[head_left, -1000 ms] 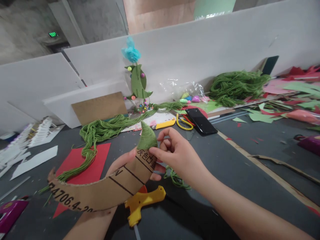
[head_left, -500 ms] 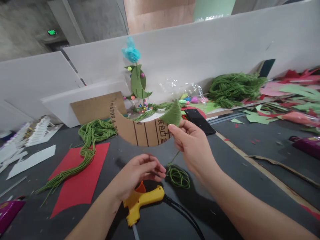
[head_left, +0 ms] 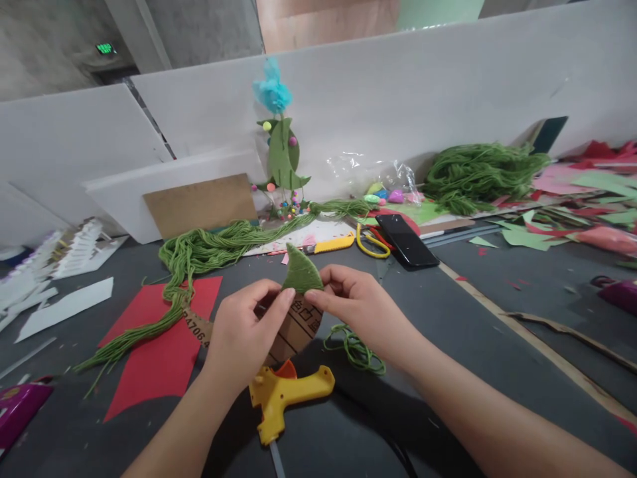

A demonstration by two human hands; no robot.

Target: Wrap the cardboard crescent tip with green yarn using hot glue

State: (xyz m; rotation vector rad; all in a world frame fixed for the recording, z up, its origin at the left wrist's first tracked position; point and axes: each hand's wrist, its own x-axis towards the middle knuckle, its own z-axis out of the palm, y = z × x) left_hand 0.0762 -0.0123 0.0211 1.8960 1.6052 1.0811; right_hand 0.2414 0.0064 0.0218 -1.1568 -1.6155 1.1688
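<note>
Both hands hold a crescent-shaped cardboard piece (head_left: 293,335), its one tip wrapped in green yarn (head_left: 302,271). My left hand (head_left: 249,325) is closed on it, thumb at the lower edge of the wrapped part, and covers much of the crescent's middle. The bare printed end pokes out to the left of that hand. My right hand (head_left: 355,302) pinches the right side of the wrapped tip. Below it a loose coil of green yarn (head_left: 361,352) lies on the table. A yellow glue gun (head_left: 288,395) rests just under my hands.
A red paper sheet (head_left: 164,352) lies at left beneath a long green yarn skein (head_left: 204,249). Behind are a yellow cutter (head_left: 333,243), yellow-handled scissors (head_left: 373,244) and a black phone (head_left: 407,240). A green crescent decoration (head_left: 283,156) stands by the white board (head_left: 398,99).
My left hand has risen from near the glue gun and taken hold of the cardboard crescent. The crescent has come lower and nearer, tilted with its wrapped tip upward.
</note>
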